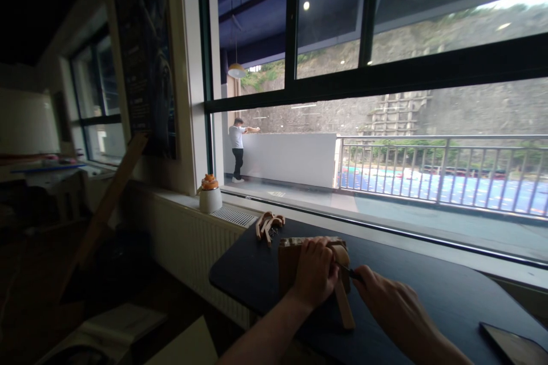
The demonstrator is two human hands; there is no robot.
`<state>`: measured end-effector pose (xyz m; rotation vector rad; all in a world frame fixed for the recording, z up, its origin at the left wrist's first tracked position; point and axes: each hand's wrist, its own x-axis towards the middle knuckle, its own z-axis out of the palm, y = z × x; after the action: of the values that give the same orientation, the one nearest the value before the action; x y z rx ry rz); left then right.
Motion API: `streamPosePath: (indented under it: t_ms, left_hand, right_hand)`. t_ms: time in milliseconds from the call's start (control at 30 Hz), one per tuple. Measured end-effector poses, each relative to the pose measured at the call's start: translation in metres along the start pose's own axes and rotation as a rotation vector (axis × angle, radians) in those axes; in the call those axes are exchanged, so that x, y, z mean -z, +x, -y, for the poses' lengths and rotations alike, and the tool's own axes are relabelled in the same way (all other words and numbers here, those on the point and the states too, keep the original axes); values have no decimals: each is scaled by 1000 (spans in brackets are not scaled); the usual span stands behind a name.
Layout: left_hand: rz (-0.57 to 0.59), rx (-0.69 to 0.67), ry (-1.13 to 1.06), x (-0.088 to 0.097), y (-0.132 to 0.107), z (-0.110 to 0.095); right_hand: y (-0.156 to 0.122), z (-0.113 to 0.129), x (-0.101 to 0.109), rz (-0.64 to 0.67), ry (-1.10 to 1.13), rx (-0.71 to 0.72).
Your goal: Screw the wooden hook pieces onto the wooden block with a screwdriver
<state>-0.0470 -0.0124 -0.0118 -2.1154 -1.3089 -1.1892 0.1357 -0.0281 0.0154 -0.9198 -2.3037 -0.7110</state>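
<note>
A wooden block [286, 262] with a rough, bark-like top edge stands on the dark table. Against its right side is a smooth, curved wooden piece [341, 255] with a straight leg reaching toward me. My left hand [315, 268] is closed over the block and the curved piece, pressing them together. My right hand [383, 296] grips a thin tool with a dark handle [356, 275]. Its slim end points left and meets the curved piece beside my left fingers. Whether it is a screwdriver or a blade cannot be made out.
Several curved wooden pieces [269, 223] and small metal bits lie on the dark table [398, 262] at its far left. A phone-like flat object [514, 345] rests at right. An orange-topped white container [210, 197] sits on the sill. Beyond the window stands a person [237, 145].
</note>
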Motion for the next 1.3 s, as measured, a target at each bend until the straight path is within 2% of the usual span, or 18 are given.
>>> streamPosePath:
  t_ms: [233, 600, 833, 1033, 1200, 1300]
  left_hand:
    - [-3, 2, 3, 0, -1, -1]
    - [-5, 9, 5, -6, -2, 2]
    - [-16, 3, -5, -4, -1, 1]
    - [-21, 3, -9, -3, -1, 0]
    - [-20, 14, -16, -2, -1, 0]
    - [-16, 17, -11, -3, -2, 0]
  right_hand:
    - [2, 0, 5, 3, -15, -26]
    - [-1, -4, 7, -45, -61, 124]
    - [-1, 2, 1, -24, -7, 39]
    - [5, 5, 7, -9, 0, -54]
    - [6, 3, 14, -16, 9, -28]
    - [3, -2, 17, -14, -5, 34]
